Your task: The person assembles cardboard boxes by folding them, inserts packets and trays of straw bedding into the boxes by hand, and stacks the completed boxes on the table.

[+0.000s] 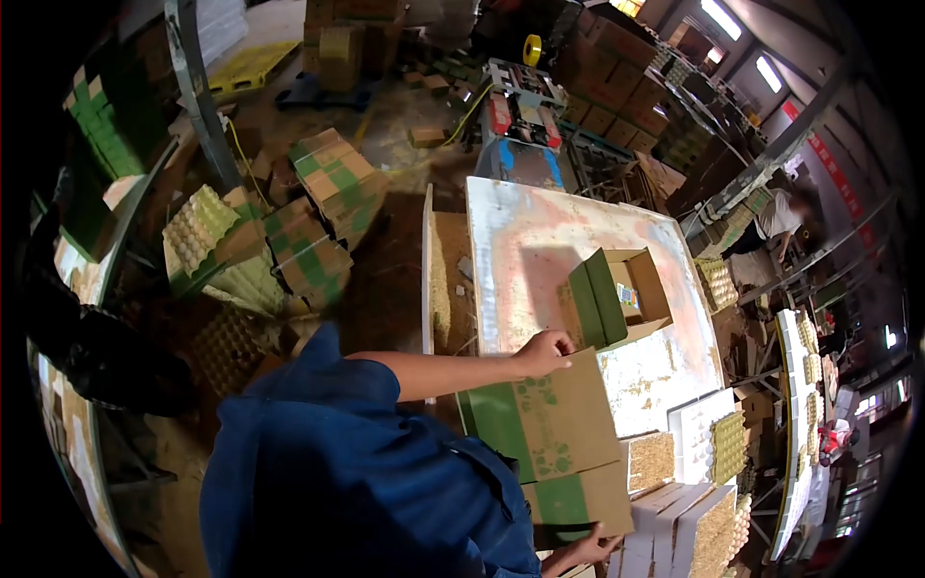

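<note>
A flattened cardboard box (573, 409), brown with a green band and printed green marks, lies before my body at the near edge of the table (511, 250). My left hand (544, 354) is closed with its fingers curled at the top edge of this cardboard. At the opposite edge, my right hand (593, 549) grips the cardboard near a corner, its thumb and fingers partly visible. Just beyond my left hand stands an opened-up carton (602, 308), green and brown, with its flaps raised and a small printed label (628, 297) inside.
White-sided blocks with tan, grainy faces (665, 525) and an egg tray (729, 448) stand by the table's right side. A taping machine (525, 125) is beyond the table. Flattened cartons (332, 173) and egg trays (200, 229) lie at left. Another person (776, 217) is at far right.
</note>
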Demonstrator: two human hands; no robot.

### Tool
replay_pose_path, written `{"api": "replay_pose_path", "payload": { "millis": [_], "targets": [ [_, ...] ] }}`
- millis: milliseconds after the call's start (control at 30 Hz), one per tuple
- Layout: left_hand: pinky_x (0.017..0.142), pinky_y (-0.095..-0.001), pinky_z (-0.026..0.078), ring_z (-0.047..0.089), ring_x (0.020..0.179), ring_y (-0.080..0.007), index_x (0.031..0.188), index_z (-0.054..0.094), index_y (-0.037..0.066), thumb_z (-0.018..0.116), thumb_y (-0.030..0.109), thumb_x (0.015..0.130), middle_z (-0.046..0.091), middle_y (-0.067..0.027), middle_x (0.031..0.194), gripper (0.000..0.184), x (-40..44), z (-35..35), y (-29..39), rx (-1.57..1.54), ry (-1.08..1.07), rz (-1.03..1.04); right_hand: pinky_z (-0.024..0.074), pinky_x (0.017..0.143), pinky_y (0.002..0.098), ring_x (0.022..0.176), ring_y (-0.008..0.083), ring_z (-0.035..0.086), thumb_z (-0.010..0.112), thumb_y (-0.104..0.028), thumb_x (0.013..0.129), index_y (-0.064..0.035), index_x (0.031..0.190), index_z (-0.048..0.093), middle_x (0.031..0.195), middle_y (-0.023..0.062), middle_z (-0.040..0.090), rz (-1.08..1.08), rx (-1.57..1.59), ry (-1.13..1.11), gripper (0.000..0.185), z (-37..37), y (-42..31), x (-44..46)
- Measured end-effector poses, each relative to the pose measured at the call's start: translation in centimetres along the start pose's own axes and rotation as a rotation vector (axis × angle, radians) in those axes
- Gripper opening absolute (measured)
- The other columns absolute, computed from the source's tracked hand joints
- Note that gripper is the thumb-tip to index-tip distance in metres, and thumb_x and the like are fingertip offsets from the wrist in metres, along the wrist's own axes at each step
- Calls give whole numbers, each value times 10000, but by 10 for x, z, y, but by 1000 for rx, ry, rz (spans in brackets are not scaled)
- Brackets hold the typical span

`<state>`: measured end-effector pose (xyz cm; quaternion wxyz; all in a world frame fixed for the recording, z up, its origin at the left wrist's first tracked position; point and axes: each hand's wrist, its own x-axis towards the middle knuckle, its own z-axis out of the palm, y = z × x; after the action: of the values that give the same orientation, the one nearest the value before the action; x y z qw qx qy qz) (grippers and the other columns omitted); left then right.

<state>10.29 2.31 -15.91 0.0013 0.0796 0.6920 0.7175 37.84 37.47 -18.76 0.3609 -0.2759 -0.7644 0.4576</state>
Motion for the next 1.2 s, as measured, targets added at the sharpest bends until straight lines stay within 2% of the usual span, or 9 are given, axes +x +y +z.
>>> {"api": "replay_pose_path", "payload": {
  "millis": [100, 167, 300, 433, 700, 733, 833, 933, 1200],
  "targets": [
    [778, -281, 473, 581, 867, -122, 1114, 622, 15, 712, 83, 811, 627, -68, 916, 324, -1, -5, 72, -223, -143, 76, 455, 928, 417, 1072, 265, 546, 609, -261, 941, 44, 1292, 502, 1267, 192, 555, -17, 95, -87, 477, -23, -89, -1],
    [791, -281, 464, 574, 866, -117, 1126, 624, 20, 708, 96, 819, 627, -65, 915, 327, 0, 1, 86, -146, -126, 152, 459, 928, 418, 1083, 281, 539, 596, -231, 956, 10, 1352, 439, 1315, 213, 505, 111, 201, -97, 489, -30, -122, -2],
    [811, -285, 449, 575, 864, -116, 1162, 624, 28, 702, 159, 845, 644, -59, 934, 352, -9, -8, 118, -165, -290, 161, 473, 911, 423, 1085, 304, 539, 636, -266, 928, -8, 1304, 503, 1334, 223, 484, -80, 81, 16, 475, -58, -7, 15],
    [789, -266, 444, 586, 864, -106, 1035, 670, 25, 703, 271, 878, 672, -51, 923, 293, -16, -10, 104, -176, -317, 66, 488, 887, 422, 1094, 336, 548, 684, -300, 881, -44, 1266, 582, 1340, 244, 476, -363, -365, -104, 473, -68, -17, 4],
    [744, -241, 448, 588, 785, -83, 853, 699, 19, 699, 233, 870, 673, -38, 807, 215, -18, -14, 105, -108, -421, 44, 495, 877, 418, 1062, 354, 573, 695, -315, 868, -91, 1298, 586, 1297, 265, 512, 305, 90, 183, 498, -54, -82, 11],
    [741, -243, 451, 590, 783, -84, 863, 701, 17, 698, 214, 865, 677, -39, 815, 198, -18, -16, 107, -123, -474, 45, 506, 856, 421, 1011, 348, 602, 672, -340, 888, -102, 1323, 572, 1226, 236, 580, -310, -309, 144, 505, -64, -36, 13],
    [734, -247, 457, 597, 778, -91, 887, 706, 12, 700, 193, 859, 685, -42, 830, 183, -13, -25, 112, -107, -592, 45, 509, 853, 444, 1030, 350, 610, 625, -337, 923, -115, 1321, 579, 1178, 210, 624, 188, 237, 233, 458, -51, -50, 11],
    [740, -250, 467, 610, 791, -102, 927, 712, 10, 706, 188, 858, 697, -50, 853, 192, -6, -33, 116, -54, -752, 8, 481, 880, 529, 1102, 353, 590, 617, -332, 921, -127, 1369, 529, 1307, 183, 568, -154, -266, 115, 501, -74, 12, 20],
    [778, -264, 495, 642, 852, -124, 1019, 712, -1, 718, 169, 850, 722, -70, 937, 239, 4, -37, 130, 59, -1173, -7, 362, 974, 623, 1283, 350, 465, 651, -390, 873, -125, 1437, 428, 1445, 162, 444, -127, -319, -18, 662, -66, 8, 0]
  ]
}}
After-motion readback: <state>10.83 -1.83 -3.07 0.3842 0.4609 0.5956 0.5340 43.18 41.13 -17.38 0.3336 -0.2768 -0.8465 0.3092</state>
